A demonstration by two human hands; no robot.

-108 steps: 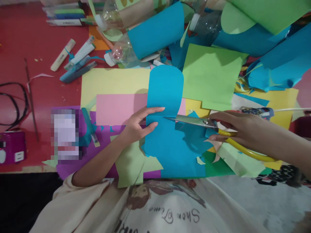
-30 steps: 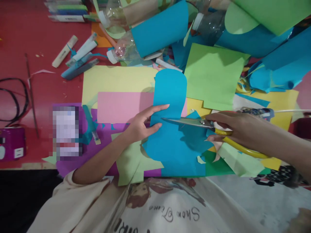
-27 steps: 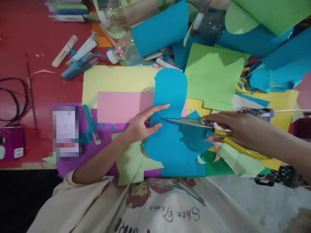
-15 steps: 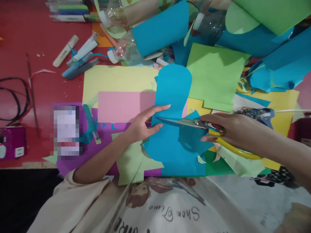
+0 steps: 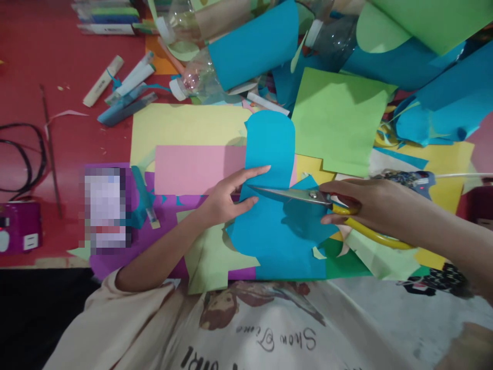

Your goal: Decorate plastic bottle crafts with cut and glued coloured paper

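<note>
The blue paper cut-out (image 5: 271, 154) is pinched at its near-left edge by the left hand (image 5: 225, 198), above the pink sheet (image 5: 192, 169). Yellow-handled scissors (image 5: 308, 198), gripped by the right hand (image 5: 365, 203), are set into its right edge, blades nearly closed.

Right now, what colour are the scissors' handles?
Yellow; the head view shows the scissors' handles under the right hand.

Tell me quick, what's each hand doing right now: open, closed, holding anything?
Left hand: closed, fingers pinching the blue paper at its left edge.
Right hand: closed on the scissors, blades lying across the blue paper.
</note>
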